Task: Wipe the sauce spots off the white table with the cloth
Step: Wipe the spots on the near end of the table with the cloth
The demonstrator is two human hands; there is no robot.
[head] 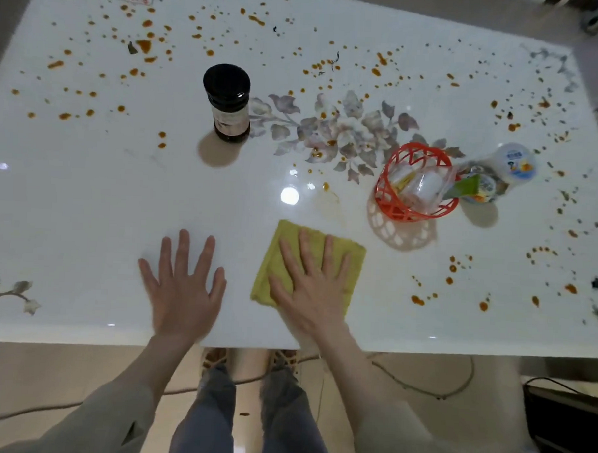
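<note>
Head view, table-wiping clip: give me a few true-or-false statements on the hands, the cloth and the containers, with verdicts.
1. The right hand lies flat on the folded yellow-green cloth. True.
2. The left hand grips the dark glass jar with the black lid. False: it lies flat, fingers spread, on the glossy white table, well apart from the jar.
3. The orange plastic lattice basket stands empty. False: clear plastic wrappers lie in it.
4. Orange-brown sauce spots dot the far side of the table. True.
5. The cloth lies at the far edge. False: it lies near the edge closest to the person.
</note>
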